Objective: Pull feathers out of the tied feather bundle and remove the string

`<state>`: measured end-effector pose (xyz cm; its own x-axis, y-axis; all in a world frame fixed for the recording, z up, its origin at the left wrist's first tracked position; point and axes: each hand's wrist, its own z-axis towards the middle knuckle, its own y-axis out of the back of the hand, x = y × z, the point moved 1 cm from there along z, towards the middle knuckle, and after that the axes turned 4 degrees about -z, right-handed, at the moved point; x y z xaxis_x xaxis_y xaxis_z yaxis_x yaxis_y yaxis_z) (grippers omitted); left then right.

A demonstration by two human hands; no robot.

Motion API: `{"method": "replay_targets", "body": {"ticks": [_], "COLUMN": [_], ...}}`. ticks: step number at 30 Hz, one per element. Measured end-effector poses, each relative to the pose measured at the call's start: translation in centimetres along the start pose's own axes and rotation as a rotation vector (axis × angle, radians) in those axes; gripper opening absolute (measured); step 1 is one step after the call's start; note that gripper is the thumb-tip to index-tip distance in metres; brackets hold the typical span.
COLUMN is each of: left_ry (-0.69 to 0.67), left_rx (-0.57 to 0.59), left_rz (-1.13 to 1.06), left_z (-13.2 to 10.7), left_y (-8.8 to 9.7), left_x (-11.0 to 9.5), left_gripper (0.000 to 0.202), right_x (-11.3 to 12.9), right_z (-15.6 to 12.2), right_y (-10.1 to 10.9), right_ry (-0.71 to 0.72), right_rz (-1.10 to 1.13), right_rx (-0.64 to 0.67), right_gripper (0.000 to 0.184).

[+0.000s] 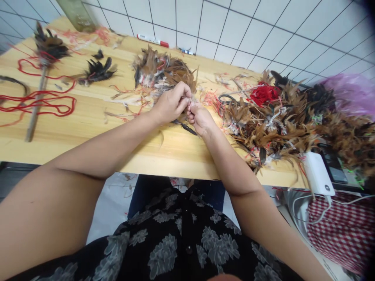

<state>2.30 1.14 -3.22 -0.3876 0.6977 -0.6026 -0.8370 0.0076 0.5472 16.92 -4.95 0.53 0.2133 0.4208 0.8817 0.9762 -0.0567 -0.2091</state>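
Observation:
My left hand (172, 103) and my right hand (200, 117) meet over the middle of the wooden table (88, 132), fingers pinched together on a small bunch of brown and dark feathers (187, 127). A dark feather tip sticks out below my right hand. Just behind the hands lies a loose pile of brown feathers (164, 70). A larger heap of brown feathers (272, 125) lies to the right of my right hand, with a ball of red string (265, 93) on it.
At the left lie red cord loops (41, 102), a feather duster on a stick (43, 50) and black feather tufts (98, 70). A marker (152, 40) lies at the wall. A white power bank (319, 173), purple bag (351, 93) and checked basket (342, 230) are at the right.

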Motion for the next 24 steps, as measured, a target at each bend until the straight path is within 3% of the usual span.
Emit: {"method": "replay_targets", "body": {"ticks": [6, 11, 19, 24], "left_ry": [0.087, 0.126, 0.15, 0.174], "left_rx": [0.026, 0.027, 0.032, -0.01], "left_rz": [-0.162, -0.256, -0.309, -0.328], "left_z": [0.1, 0.1, 0.2, 0.1], "left_y": [-0.4, -0.9, -1.1, -1.3], "left_x": [0.7, 1.5, 0.3, 0.3], "left_gripper": [0.027, 0.024, 0.007, 0.013], "right_x": [0.1, 0.1, -0.1, -0.9], "right_z": [0.0, 0.0, 0.4, 1.2], "right_y": [-0.1, -0.1, -0.2, -0.3], "right_ry": [-0.007, -0.014, 0.002, 0.064], "right_rz": [0.034, 0.076, 0.068, 0.043], "right_rx": [-0.001, 0.015, 0.014, -0.035], "right_gripper": [0.042, 0.041, 0.041, 0.039]}}
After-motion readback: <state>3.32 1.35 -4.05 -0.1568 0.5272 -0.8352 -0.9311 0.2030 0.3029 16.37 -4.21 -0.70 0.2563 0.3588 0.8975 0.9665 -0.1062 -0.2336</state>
